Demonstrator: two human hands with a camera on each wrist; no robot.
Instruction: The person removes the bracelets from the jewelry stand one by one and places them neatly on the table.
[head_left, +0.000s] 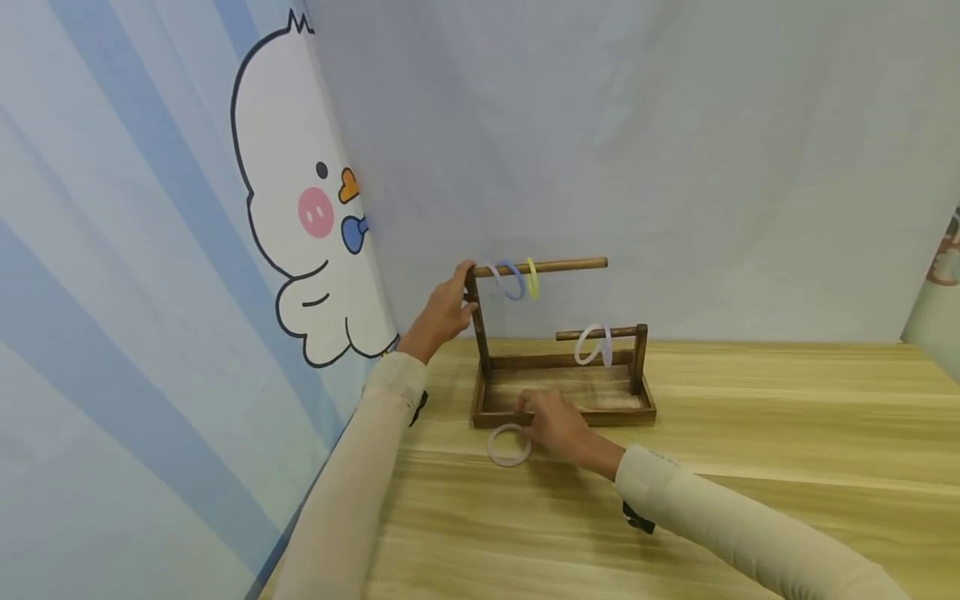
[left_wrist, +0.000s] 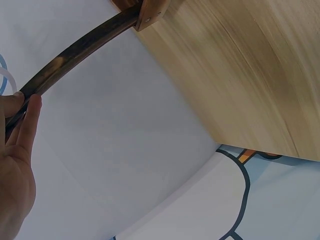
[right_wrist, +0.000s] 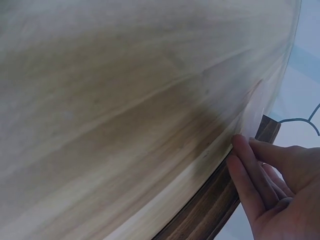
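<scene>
A dark wooden stand has a tray base (head_left: 600,418), a tall left post (head_left: 482,337) and a short right post (head_left: 640,358), each with a bar. My left hand (head_left: 442,312) grips the tall post near its top, thumb and fingers around it in the left wrist view. My right hand (head_left: 558,425) pinches a pale pinkish ring (head_left: 491,448) just in front of the tray; in the right wrist view the ring (right_wrist: 254,112) is between thumb and fingertips. A pale lilac ring (head_left: 494,275), a blue ring (head_left: 520,287) and a yellow ring (head_left: 534,285) hang on the upper bar (head_left: 573,265).
On the lower bar (head_left: 624,332) hang a white ring (head_left: 579,352) and a pale lilac ring (head_left: 608,354). The stand is on a wood-grain table (head_left: 787,417), near a grey-white backdrop (head_left: 675,167). A curtain with a cartoon bird (head_left: 277,150) borders the left side.
</scene>
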